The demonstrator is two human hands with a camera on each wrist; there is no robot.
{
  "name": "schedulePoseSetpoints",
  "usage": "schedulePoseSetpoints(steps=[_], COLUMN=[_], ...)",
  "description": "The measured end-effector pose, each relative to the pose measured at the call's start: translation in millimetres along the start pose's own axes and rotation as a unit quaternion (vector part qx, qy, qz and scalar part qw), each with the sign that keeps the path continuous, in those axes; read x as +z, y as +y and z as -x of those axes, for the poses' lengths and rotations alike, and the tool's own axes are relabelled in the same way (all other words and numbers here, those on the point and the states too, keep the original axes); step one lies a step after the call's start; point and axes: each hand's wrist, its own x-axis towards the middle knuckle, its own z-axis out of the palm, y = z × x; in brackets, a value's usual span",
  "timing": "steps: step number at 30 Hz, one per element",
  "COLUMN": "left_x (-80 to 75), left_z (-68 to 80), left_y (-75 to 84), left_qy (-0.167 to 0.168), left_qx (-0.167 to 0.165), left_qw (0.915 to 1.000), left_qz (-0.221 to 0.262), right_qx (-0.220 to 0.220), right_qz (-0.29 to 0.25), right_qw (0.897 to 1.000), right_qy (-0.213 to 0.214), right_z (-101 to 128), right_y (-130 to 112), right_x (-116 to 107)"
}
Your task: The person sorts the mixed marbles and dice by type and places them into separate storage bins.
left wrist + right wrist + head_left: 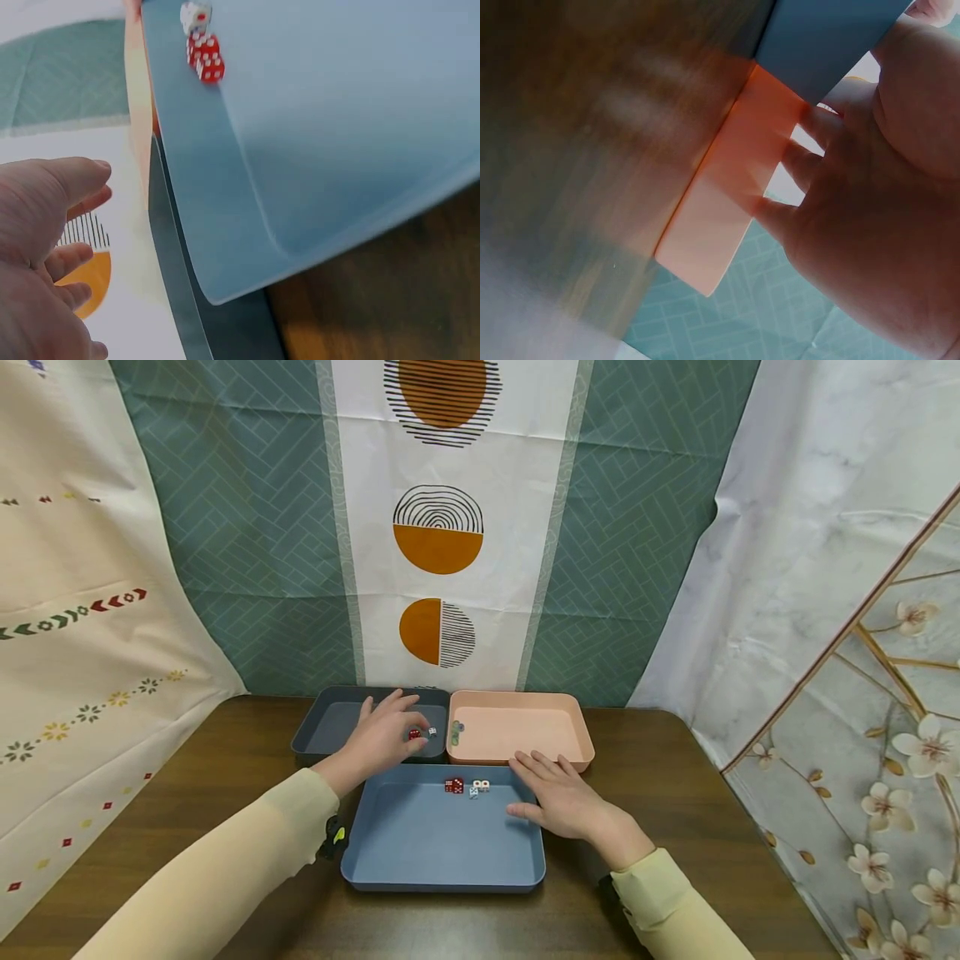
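Observation:
My left hand (pixel 386 735) hovers over the dark grey tray (pixel 311 735), fingers spread and loosely bent, with nothing between thumb and fingers in the left wrist view. Close by its fingertips, a red die (pixel 414 734) and a white die (pixel 432 732) show in that tray. My right hand (pixel 562 793) lies flat over the right rim of the blue tray (pixel 442 852), its straight fingertips at the near edge of the pink tray (pixel 525 735). Near the blue tray's far wall sit red dice (pixel 453 786) and several white dice (pixel 474 793).
Small greenish translucent pieces (pixel 456 732) sit at the pink tray's left side. The three trays stand close together on a dark wooden table (pixel 247 752). Behind the table hangs a patterned cloth (pixel 637 527), with more fabric at both sides.

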Motion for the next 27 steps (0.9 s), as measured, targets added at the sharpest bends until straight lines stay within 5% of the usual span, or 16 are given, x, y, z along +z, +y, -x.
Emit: schedulePoseSetpoints(steps=[27], left_x=[15.4], left_z=[28.3], left_y=[38.1], left_qy=[-0.034], left_qx=[0.074], left_qw=[0.9964], left_qz=[-0.025], right_qx=[0.012], right_qz=[0.005], right_qw=[1.0], right_qy=[-0.013], right_z=[0], right_y=[-2], right_x=[-3])
